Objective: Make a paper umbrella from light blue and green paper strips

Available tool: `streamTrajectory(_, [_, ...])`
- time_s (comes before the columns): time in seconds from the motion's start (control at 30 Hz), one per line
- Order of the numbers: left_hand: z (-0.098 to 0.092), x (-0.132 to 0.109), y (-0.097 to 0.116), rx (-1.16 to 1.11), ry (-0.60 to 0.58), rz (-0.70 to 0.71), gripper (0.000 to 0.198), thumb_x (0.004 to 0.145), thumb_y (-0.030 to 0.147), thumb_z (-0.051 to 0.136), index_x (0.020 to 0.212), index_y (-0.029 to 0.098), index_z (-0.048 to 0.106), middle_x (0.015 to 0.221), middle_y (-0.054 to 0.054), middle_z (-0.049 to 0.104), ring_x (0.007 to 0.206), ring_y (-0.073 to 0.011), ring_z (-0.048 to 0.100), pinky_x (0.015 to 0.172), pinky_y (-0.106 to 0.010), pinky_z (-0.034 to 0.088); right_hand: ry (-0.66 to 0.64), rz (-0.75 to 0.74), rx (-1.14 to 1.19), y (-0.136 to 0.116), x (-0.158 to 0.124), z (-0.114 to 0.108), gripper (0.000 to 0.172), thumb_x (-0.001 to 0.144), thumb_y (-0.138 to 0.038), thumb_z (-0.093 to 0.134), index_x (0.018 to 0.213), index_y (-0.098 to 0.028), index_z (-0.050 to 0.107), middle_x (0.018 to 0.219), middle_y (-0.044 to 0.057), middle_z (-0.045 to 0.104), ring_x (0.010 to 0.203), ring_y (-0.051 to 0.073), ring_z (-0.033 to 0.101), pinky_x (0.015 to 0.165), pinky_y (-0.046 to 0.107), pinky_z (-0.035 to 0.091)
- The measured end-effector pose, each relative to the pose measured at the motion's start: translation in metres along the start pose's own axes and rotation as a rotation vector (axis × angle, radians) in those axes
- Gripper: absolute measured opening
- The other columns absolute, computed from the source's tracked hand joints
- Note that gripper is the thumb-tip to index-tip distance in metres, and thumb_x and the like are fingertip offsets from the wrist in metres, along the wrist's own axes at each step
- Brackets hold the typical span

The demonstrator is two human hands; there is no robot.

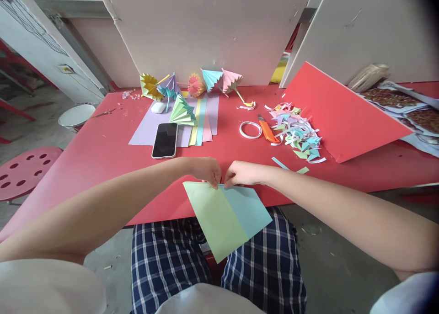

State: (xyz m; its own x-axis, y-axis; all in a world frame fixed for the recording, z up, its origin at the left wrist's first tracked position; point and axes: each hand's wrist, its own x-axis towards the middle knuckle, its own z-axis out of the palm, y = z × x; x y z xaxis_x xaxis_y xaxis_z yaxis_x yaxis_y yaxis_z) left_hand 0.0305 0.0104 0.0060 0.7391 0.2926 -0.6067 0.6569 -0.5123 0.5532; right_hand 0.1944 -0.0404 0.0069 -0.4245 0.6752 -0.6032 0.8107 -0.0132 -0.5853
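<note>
My left hand (206, 169) and my right hand (242, 173) meet at the near edge of the red table (103, 154). Both pinch the top edge of a paper sheet (226, 218) that is light green on the left and light blue on the right. The sheet hangs down over my lap, past the table's edge. Both hands have fingers closed on the paper, thumbs close together.
A black phone (165, 140) lies on a lilac sheet (147, 129) with coloured paper strips. Several folded paper umbrellas (181, 110) stand behind. A tape ring (250, 130), an orange cutter (268, 131), a heap of paper scraps (298, 133) and a red board (339, 113) are to the right. A pink stool (24, 170) stands on the left.
</note>
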Motion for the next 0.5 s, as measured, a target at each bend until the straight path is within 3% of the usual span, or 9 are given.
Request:
streamTrajectory(0.13, [0.0023, -0.0001, 0.0033, 0.028, 0.012, 0.002, 0.025, 0.065, 0.039, 0.063, 0.083, 0.022, 0.065, 0.083, -0.001, 0.065, 0.074, -0.015, 0.056, 0.06, -0.023, 0.04, -0.064, 0.024, 0.023, -0.0022, -0.004, -0.0017, 0.016, 0.064, -0.029, 0.062, 0.075, -0.017, 0.062, 0.067, 0.001, 0.057, 0.055, 0.01, 0.046, 0.048, 0.022, 0.035])
streamTrajectory(0.27, [0.0028, 0.0007, 0.004, 0.021, 0.004, 0.005, 0.028, 0.062, 0.041, 0.065, 0.082, 0.022, 0.065, 0.085, -0.001, 0.065, 0.073, -0.0146, 0.056, 0.06, -0.023, 0.04, -0.019, 0.016, -0.045, -0.0075, -0.0072, -0.0018, 0.017, 0.063, -0.03, 0.064, 0.073, -0.017, 0.061, 0.061, -0.001, 0.053, 0.051, 0.009, 0.042, 0.045, 0.022, 0.031])
streamTrajectory(0.5, [0.003, 0.0006, -0.0034, -0.078, -0.066, 0.034, 0.023, 0.069, 0.037, 0.06, 0.086, 0.022, 0.066, 0.087, -0.001, 0.065, 0.074, -0.0141, 0.057, 0.064, -0.024, 0.042, 0.068, 0.034, -0.121, -0.0057, -0.0044, 0.0035, 0.02, 0.059, -0.031, 0.067, 0.074, -0.018, 0.063, 0.073, 0.001, 0.061, 0.065, 0.014, 0.052, 0.049, 0.022, 0.035])
